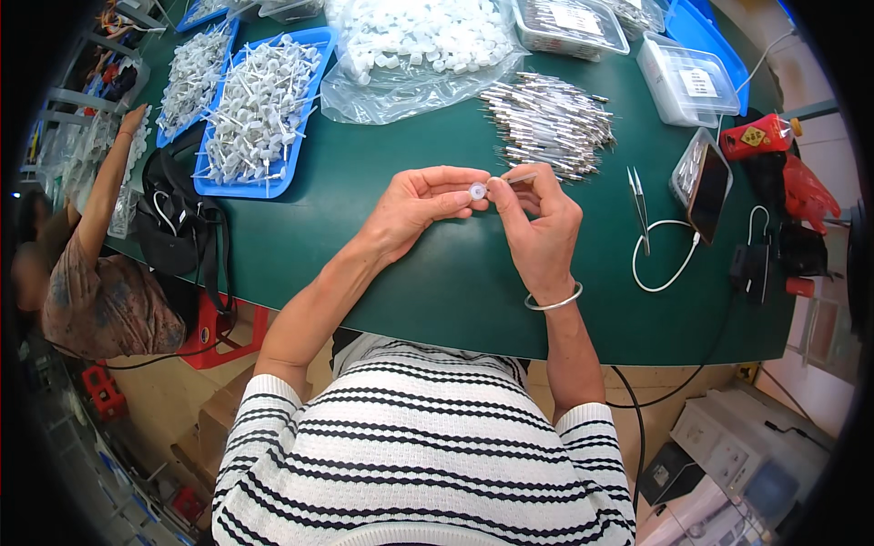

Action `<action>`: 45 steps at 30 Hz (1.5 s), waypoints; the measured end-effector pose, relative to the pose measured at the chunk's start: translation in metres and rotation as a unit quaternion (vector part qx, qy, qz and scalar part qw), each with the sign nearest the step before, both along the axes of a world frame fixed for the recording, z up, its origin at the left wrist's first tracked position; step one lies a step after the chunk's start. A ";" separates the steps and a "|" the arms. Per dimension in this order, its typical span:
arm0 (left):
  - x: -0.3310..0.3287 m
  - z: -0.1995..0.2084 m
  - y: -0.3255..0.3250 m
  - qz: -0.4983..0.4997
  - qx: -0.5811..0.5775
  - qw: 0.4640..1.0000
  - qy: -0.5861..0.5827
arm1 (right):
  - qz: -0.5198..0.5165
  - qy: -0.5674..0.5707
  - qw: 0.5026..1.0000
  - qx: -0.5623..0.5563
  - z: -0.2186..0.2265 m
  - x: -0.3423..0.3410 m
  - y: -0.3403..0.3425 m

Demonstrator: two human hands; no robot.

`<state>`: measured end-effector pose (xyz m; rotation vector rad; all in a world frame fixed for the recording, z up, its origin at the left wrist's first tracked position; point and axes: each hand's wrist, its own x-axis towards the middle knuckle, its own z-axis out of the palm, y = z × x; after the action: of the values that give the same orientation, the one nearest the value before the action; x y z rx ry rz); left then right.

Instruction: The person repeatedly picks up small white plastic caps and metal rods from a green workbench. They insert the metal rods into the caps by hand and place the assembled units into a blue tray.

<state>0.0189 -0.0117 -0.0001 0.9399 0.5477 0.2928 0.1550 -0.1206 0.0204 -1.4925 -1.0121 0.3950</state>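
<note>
Between the thumb and fingers of my left hand [421, 202] is a small round white plastic cap [478, 191], its ringed face turned up. My right hand [539, 223] is closed in a pinch on a thin metal pin [522, 178], whose near end meets the cap; how far it goes in is hidden by the fingers. Both hands are over the green table [428, 291]. Just beyond them lies a heap of similar thin metal pins [551, 123]. A clear bag of white caps [423, 41] spreads out at the far middle.
Blue trays [289, 187] of white capped pins stand at the left, near a black bag [173, 214]. To the right lie tweezers [640, 205], a white cable [657, 289], a phone [708, 200] and a clear box [678, 86]. Another person [109, 300] reaches in at far left.
</note>
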 end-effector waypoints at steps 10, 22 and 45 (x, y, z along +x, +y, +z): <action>-0.001 -0.001 0.001 -0.003 -0.005 1.000 -0.001 | 0.013 -0.013 1.000 0.005 -0.005 0.002 -0.001; -0.001 -0.004 -0.001 0.003 0.033 0.999 -0.011 | 0.030 -0.064 0.998 0.003 0.000 0.005 -0.001; -0.001 -0.003 -0.004 -0.008 0.144 0.989 0.010 | 0.083 -0.058 0.995 -0.017 0.003 0.016 -0.003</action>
<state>0.0181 -0.0157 -0.0034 1.2274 0.5246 0.3554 0.1707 -0.1238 0.0233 -1.4789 -1.2322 0.4498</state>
